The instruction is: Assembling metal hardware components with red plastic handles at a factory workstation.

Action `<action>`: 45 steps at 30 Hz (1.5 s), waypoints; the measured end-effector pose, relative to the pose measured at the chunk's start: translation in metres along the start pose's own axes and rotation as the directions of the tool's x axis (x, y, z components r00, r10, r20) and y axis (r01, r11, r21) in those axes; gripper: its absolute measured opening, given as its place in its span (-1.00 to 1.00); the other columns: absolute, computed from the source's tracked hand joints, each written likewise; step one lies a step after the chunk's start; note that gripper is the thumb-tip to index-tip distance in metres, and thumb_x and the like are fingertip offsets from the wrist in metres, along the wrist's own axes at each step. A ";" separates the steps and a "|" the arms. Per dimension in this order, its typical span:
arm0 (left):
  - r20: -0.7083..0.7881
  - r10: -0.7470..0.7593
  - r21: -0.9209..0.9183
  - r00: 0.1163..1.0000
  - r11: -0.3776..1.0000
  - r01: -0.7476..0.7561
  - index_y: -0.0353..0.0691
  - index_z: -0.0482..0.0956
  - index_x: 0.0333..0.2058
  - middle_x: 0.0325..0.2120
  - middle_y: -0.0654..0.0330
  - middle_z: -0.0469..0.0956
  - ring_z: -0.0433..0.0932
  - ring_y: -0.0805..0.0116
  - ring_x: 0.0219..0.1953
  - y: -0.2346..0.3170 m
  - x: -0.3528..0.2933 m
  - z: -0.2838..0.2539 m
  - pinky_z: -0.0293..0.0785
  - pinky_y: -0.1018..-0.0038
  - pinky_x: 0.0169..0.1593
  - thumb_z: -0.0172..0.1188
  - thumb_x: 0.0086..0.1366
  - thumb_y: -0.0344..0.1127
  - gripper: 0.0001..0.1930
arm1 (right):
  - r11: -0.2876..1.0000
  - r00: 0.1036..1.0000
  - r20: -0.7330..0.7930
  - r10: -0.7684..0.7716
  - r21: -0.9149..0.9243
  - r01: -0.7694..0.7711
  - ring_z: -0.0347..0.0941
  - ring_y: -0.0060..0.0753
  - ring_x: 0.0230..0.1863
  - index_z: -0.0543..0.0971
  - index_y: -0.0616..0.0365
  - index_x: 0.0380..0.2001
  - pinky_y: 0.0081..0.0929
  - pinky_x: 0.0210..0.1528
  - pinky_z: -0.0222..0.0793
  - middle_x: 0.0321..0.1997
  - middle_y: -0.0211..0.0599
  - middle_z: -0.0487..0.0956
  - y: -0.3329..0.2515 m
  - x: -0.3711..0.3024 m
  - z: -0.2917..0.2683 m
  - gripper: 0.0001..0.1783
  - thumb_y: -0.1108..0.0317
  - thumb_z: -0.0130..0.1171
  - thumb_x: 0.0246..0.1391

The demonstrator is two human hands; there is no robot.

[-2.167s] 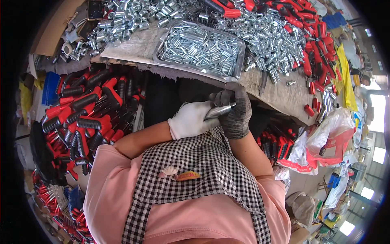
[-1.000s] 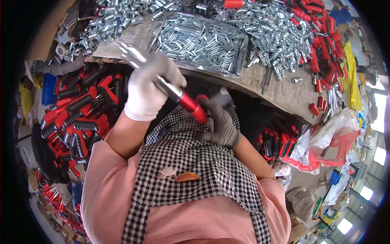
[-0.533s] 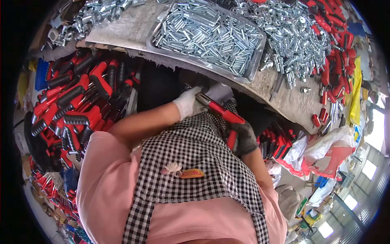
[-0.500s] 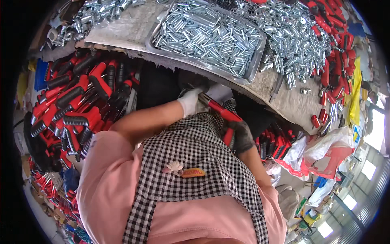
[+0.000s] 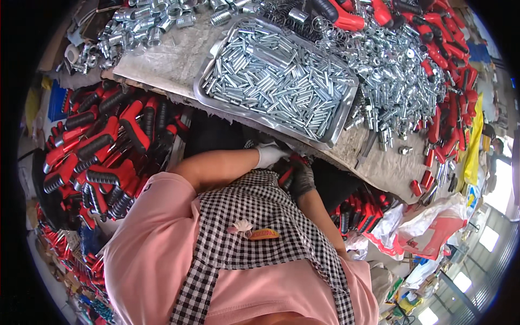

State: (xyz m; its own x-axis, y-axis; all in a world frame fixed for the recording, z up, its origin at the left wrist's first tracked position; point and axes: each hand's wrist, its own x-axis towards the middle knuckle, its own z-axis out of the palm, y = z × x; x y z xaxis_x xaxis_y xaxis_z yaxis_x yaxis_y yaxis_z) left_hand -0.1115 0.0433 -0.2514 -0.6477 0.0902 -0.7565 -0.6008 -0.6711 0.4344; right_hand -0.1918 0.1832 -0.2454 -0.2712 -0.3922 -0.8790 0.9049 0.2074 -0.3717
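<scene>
Both gloved hands are close together in front of my apron, just under the table's front edge. My right hand (image 5: 302, 180), in a dark grey glove, is closed around a red-and-black pistol-grip screwdriver (image 5: 285, 177), with part of its red body showing above the fingers. My left hand (image 5: 268, 156), in a white glove, meets the tool's front end with fingers drawn together. What those fingers grip is hidden by shadow and the table edge. Above the hands, a metal tray (image 5: 260, 111) full of short silver pins rests on the table.
A heap of red-and-black screwdriver handles (image 5: 108, 141) lies left of me, and more handles (image 5: 360, 211) lie at right below the table. Loose metal fittings (image 5: 401, 81) and springs (image 5: 325, 27) cover the table's right side. Metal sleeves (image 5: 157, 21) lie far left. A plastic bag (image 5: 433, 233) hangs at right.
The tool and my right hand have moved up and left, partly under the table edge. My left hand has shifted slightly down. The metal shaft seen before is now hidden.
</scene>
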 end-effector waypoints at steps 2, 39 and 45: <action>0.004 0.135 0.064 0.991 0.989 -0.135 -0.14 0.59 -0.03 -0.55 0.25 0.48 0.20 0.51 -0.71 0.016 -0.021 0.008 0.06 0.52 -0.64 0.12 0.33 -0.19 -0.71 | 1.000 0.999 -0.037 0.000 0.016 0.000 0.58 -0.11 -0.28 0.41 0.21 0.09 -0.24 -0.27 0.56 -0.18 -0.09 0.60 -0.002 -0.007 0.000 -0.48 0.56 0.14 -0.01; 0.075 0.180 0.358 0.981 0.913 -0.195 -0.19 0.46 0.11 -0.13 0.13 0.55 0.50 0.30 -0.29 -0.015 -0.002 -0.010 0.42 0.38 -0.29 0.19 0.24 0.15 -0.38 | 0.891 0.942 0.181 -0.282 -0.315 0.327 0.49 -0.14 0.00 0.40 0.24 0.11 -0.25 0.04 0.47 0.03 -0.12 0.52 0.022 0.019 -0.033 -0.35 0.55 0.28 -0.14; 0.106 0.225 0.363 0.969 0.898 -0.249 -0.25 0.43 0.14 -0.06 0.01 0.54 0.54 0.15 -0.21 -0.003 -0.023 -0.002 0.48 0.29 -0.18 0.16 0.22 0.25 -0.27 | 0.972 0.978 0.085 -0.190 -0.121 0.200 0.49 -0.21 -0.06 0.45 0.24 0.06 -0.33 -0.02 0.47 -0.02 -0.17 0.55 0.025 0.023 -0.042 -0.38 0.56 0.27 -0.20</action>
State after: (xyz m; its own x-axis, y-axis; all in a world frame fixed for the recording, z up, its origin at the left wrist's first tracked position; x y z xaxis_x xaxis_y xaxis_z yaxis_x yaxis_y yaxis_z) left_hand -0.0944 0.0416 -0.2364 -0.8122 0.0138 -0.5832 -0.5486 -0.3579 0.7556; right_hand -0.1894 0.2166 -0.2876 -0.4097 -0.4992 -0.7635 0.7860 0.2316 -0.5732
